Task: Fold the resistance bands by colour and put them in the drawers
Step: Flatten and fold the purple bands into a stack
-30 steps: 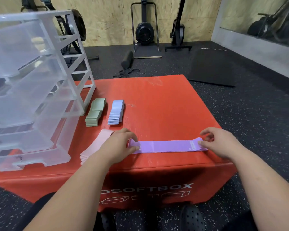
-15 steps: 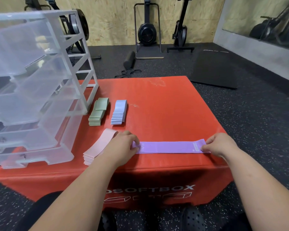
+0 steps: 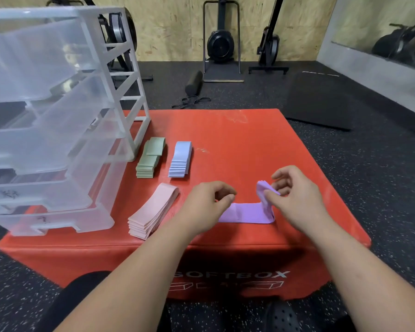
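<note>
Since half a second ago your right hand (image 3: 297, 202) has lifted the right end of the purple band (image 3: 244, 213) off the worktop (image 3: 237, 144), its fingers (image 3: 273, 198) pinching that end upright while the rest lies flat near the front edge. Your left hand (image 3: 201, 207) is curled at the left end; whether it pins it, I cannot tell. If not, the band may slide and fold crooked. Swing too far left and you could knock the pink stack (image 3: 153, 209); the green stack (image 3: 150, 159), blue stack (image 3: 180, 159) and drawers (image 3: 46, 116) sit farther off.
</note>
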Demonstrator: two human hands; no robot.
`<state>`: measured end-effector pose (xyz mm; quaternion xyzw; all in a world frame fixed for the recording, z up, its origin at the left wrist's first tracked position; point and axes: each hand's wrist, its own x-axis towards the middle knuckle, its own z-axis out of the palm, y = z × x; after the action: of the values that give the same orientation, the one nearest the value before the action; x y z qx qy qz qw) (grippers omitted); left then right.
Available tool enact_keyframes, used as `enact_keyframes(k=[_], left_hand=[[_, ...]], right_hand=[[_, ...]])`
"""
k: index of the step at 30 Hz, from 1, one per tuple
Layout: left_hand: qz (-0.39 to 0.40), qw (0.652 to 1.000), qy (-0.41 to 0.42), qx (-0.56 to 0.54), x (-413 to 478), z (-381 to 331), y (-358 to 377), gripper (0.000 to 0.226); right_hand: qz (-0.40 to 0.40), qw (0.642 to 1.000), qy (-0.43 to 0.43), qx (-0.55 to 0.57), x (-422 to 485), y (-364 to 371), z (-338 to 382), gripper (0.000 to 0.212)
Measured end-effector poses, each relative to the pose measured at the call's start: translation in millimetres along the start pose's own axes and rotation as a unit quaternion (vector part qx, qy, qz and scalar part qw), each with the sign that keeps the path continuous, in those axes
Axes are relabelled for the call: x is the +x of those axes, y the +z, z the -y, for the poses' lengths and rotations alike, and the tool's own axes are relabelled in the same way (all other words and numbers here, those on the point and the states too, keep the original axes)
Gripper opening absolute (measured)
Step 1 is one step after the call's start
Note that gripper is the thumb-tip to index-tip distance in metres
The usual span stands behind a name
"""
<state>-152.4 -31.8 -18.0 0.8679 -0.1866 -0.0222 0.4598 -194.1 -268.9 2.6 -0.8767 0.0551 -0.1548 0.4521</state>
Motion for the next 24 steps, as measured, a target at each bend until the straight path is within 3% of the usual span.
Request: enact_keyframes(k=[2, 5, 8, 12, 16, 20, 22, 24], left_hand=[[0.03, 0.993, -0.046, -0.109, 1.3, -8.0, 4.0, 0.017], [0.047, 0.953, -0.123, -0.273, 2.4, -14.1, 5.7, 0.029], [0.027, 0.925, -0.164, -0.342, 0.0, -12.9, 0.6, 0.036], [0.007, 0.924, -0.178, -0.338, -5.3, -6.6, -10.4, 0.031], [-0.004, 0.934, -0.186, -0.306, -5.3, 0.9, -12.7, 0.013], [-0.038, 0.943, -0.204, -0.26, -4.6, 2.6, -13.9, 0.016], [-0.051, 0.945, -0.213, -0.244, -4.0, 4.4, -15.5, 0.015], [-0.068, 0.948, -0.222, -0.218, -3.7, 9.4, -16.9, 0.012]], right_hand=[[0.002, 0.999, -0.035, 0.011, -4.5, 17.3, 11.2, 0.032], [0.026, 0.995, -0.092, 0.008, -7.9, 42.1, 18.3, 0.032], [0.057, 0.989, -0.134, -0.005, -10.2, 59.9, 19.6, 0.033], [0.118, 0.981, -0.153, -0.011, -7.4, 63.2, 15.6, 0.042], [0.148, 0.977, -0.15, -0.002, 0.4, 58.2, 12.3, 0.045], [0.185, 0.958, -0.18, -0.128, 9.0, 57.7, -5.0, 0.066], [0.232, 0.942, -0.161, -0.183, 10.4, 57.3, -16.9, 0.088], [0.244, 0.934, -0.151, -0.215, 11.1, 57.2, -26.0, 0.094]])
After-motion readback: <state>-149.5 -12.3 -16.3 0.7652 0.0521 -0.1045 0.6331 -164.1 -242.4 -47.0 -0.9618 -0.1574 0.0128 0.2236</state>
